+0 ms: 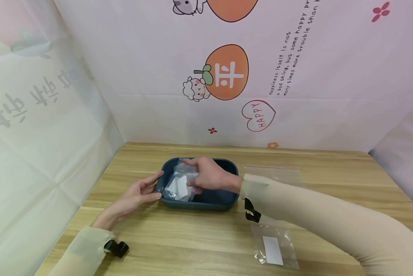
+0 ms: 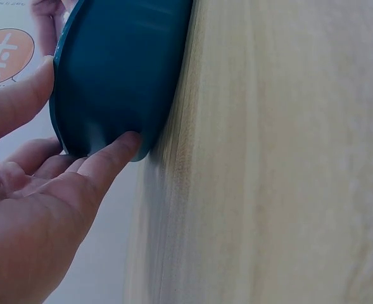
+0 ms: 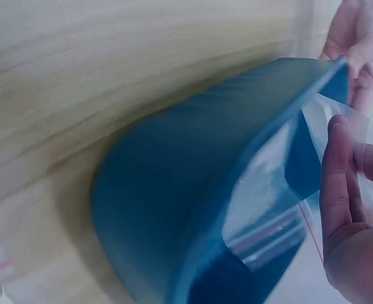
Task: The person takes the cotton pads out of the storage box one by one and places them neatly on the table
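Note:
A dark blue oblong plastic box (image 1: pixel 199 206) stands on the table. My left hand (image 1: pixel 135 196) holds its left end, the thumb and fingers spread to either side of that end. Over the box reaches my right hand (image 1: pixel 210 175), which pinches a clear zip-lock bag (image 3: pixel 360 126) between thumb and fingers. Clear bags with white cards (image 1: pixel 183 187) lie inside the left half of the box. In the right wrist view, a bag with a red seal line (image 3: pixel 275 231) hangs at the box's rim. The right forearm covers part of the table.
Right of the box, a clear bag with a white card (image 1: pixel 272 251) lies on the wooden table (image 1: pixel 192 245). Another clear bag (image 1: pixel 275 172) lies behind the right forearm. A printed cloth (image 1: pixel 158 76) hangs at the back and left of the table.

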`<control>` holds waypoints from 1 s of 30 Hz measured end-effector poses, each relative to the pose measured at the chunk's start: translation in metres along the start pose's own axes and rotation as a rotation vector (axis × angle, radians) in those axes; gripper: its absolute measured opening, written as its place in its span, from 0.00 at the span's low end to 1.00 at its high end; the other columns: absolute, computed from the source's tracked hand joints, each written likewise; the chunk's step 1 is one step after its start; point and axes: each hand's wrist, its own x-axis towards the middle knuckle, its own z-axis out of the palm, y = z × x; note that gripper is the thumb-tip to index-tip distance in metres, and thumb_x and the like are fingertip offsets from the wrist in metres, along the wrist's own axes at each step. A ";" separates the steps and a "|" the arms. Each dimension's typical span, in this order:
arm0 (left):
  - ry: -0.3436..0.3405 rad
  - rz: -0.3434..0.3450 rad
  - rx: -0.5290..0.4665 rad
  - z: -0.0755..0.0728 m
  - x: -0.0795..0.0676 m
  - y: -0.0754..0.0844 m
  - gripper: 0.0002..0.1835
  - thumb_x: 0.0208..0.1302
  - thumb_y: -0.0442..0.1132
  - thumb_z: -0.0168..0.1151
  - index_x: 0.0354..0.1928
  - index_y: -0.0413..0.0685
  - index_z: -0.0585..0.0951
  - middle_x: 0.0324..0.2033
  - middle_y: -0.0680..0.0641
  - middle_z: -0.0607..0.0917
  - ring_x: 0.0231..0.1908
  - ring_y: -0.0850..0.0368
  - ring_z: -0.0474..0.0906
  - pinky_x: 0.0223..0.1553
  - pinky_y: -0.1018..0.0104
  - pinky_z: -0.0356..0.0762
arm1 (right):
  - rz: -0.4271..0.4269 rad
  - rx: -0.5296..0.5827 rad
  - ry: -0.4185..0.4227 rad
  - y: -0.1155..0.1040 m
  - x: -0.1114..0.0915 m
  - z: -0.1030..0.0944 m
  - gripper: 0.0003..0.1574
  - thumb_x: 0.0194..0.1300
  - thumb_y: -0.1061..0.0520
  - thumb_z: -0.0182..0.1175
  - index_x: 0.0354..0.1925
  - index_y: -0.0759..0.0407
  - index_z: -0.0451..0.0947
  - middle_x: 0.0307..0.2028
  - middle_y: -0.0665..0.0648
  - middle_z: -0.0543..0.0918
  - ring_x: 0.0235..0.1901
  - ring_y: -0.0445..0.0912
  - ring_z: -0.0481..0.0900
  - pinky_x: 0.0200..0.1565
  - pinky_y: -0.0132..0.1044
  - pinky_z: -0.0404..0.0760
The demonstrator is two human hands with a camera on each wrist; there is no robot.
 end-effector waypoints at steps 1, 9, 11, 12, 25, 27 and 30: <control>0.002 -0.001 -0.003 0.000 0.000 0.000 0.43 0.75 0.32 0.65 0.84 0.41 0.53 0.82 0.38 0.48 0.77 0.32 0.50 0.63 0.68 0.73 | -0.006 -0.003 0.001 -0.002 -0.003 -0.003 0.48 0.69 0.68 0.69 0.81 0.59 0.61 0.65 0.72 0.76 0.21 0.50 0.86 0.33 0.49 0.89; 0.019 -0.010 -0.005 0.001 -0.001 -0.002 0.44 0.73 0.32 0.66 0.83 0.41 0.54 0.82 0.38 0.49 0.77 0.32 0.52 0.64 0.67 0.72 | -0.018 -0.005 0.062 -0.014 -0.034 -0.027 0.53 0.67 0.69 0.69 0.83 0.56 0.57 0.68 0.72 0.73 0.19 0.50 0.85 0.31 0.50 0.88; 0.022 -0.014 -0.002 0.001 -0.001 -0.002 0.44 0.73 0.32 0.66 0.83 0.41 0.54 0.82 0.38 0.50 0.77 0.32 0.52 0.64 0.66 0.72 | -0.019 -0.006 0.080 -0.015 -0.045 -0.032 0.54 0.67 0.69 0.70 0.83 0.55 0.57 0.71 0.71 0.71 0.19 0.50 0.85 0.30 0.48 0.88; 0.023 -0.016 -0.001 0.001 -0.001 -0.002 0.44 0.73 0.32 0.67 0.83 0.41 0.54 0.82 0.38 0.50 0.77 0.32 0.52 0.64 0.66 0.72 | -0.018 -0.001 0.085 -0.015 -0.051 -0.036 0.54 0.67 0.69 0.70 0.83 0.54 0.56 0.73 0.70 0.69 0.20 0.50 0.85 0.30 0.47 0.88; 0.033 -0.020 0.021 0.001 -0.003 0.001 0.44 0.73 0.33 0.67 0.84 0.42 0.54 0.82 0.39 0.50 0.77 0.32 0.52 0.64 0.66 0.71 | 0.008 0.095 0.135 0.001 -0.142 -0.064 0.60 0.64 0.72 0.70 0.85 0.48 0.53 0.80 0.72 0.55 0.21 0.55 0.83 0.22 0.44 0.85; 0.030 -0.019 0.023 0.001 -0.002 0.001 0.44 0.73 0.33 0.67 0.84 0.42 0.54 0.82 0.39 0.50 0.77 0.32 0.52 0.64 0.67 0.72 | 0.020 0.099 0.149 0.007 -0.158 -0.066 0.61 0.64 0.71 0.71 0.85 0.47 0.53 0.79 0.72 0.56 0.21 0.55 0.83 0.22 0.44 0.85; 0.026 -0.019 0.024 0.001 -0.001 0.001 0.44 0.73 0.33 0.67 0.84 0.42 0.54 0.82 0.39 0.50 0.77 0.33 0.53 0.64 0.68 0.72 | 0.027 0.115 0.159 0.018 -0.181 -0.069 0.61 0.65 0.69 0.72 0.85 0.49 0.52 0.75 0.74 0.62 0.20 0.53 0.83 0.22 0.44 0.85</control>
